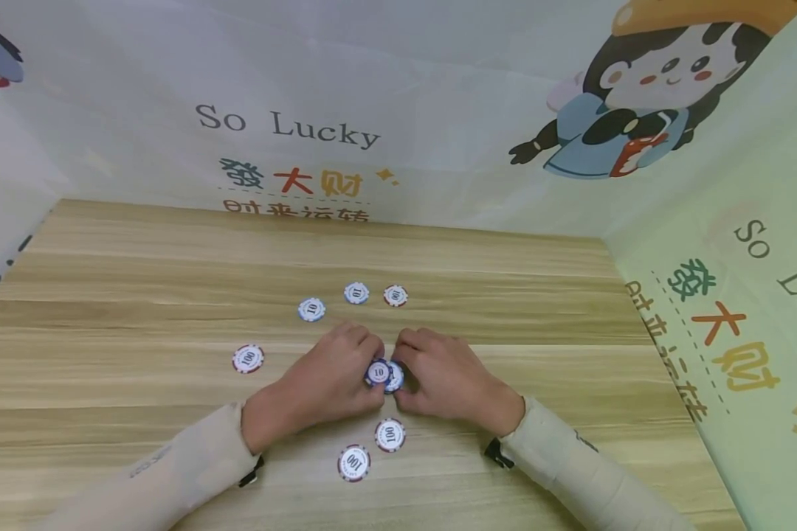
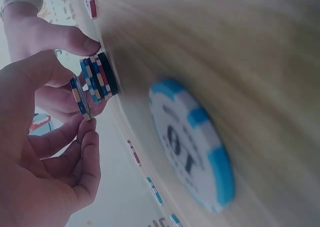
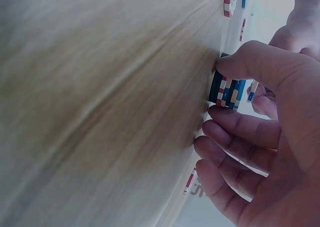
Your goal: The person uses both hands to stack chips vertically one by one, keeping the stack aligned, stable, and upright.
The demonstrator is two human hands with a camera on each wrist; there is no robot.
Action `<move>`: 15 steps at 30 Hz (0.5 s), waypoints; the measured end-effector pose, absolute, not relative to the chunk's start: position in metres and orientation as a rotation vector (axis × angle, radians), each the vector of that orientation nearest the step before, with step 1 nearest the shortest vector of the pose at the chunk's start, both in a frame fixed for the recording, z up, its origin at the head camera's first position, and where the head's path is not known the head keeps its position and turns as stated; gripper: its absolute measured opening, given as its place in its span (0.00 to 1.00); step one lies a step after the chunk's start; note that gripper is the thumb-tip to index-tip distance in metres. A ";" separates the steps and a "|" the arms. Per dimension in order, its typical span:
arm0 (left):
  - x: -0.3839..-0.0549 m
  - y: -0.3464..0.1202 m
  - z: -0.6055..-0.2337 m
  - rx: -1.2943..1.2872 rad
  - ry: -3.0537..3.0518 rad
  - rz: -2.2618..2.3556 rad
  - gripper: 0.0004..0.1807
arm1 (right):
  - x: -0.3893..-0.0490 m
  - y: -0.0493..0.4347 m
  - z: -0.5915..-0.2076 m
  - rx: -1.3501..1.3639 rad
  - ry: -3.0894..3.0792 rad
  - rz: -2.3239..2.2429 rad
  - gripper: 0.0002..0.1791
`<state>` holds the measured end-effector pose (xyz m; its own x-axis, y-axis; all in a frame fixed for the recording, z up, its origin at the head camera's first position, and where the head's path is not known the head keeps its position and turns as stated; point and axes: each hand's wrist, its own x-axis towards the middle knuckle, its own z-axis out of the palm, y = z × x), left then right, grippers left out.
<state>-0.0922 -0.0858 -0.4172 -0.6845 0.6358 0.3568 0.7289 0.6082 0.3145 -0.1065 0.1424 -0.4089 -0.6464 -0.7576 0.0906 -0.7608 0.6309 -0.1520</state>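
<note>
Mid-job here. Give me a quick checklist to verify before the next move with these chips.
1. Left hand secure on the blue-edged chip: ok, pinched at its edge.
2. Right hand steadying the chip stack: ok, thumb touching its side.
3. Blue-edged chip centred over the stack: not ok, it appears offset toward the left hand in the head view.
4. Blue-edged chip's marking readable: ok, it shows 10.
5. Nearest loose 100 chip apart from the stack: ok.
6. Exact stack count: cannot tell, partly hidden.
</note>
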 end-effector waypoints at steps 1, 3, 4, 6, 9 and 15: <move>-0.092 -0.084 -0.418 -1.132 -2.619 -0.657 0.14 | -0.106 0.142 -0.409 1.314 -2.815 0.271 0.19; -0.092 -0.081 -0.419 -1.137 -2.605 -0.666 0.13 | -0.107 0.143 -0.410 1.312 -2.804 0.258 0.19; -0.092 -0.080 -0.419 -1.139 -2.596 -0.671 0.13 | -0.107 0.143 -0.410 1.311 -2.800 0.254 0.19; -0.091 -0.078 -0.420 -1.137 -2.591 -0.674 0.13 | -0.107 0.143 -0.411 1.313 -2.792 0.249 0.20; -0.091 -0.076 -0.420 -1.142 -2.583 -0.671 0.12 | -0.107 0.143 -0.411 1.313 -2.790 0.248 0.20; -0.090 -0.074 -0.420 -1.140 -2.607 -0.656 0.13 | -0.107 0.143 -0.411 1.308 -2.799 0.247 0.20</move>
<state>-0.0904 -0.0743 -0.4200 -0.6746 0.6393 0.3691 0.7378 0.5994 0.3104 -0.1066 0.1429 -0.4105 -0.6433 -0.7584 0.1051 -0.7650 0.6315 -0.1261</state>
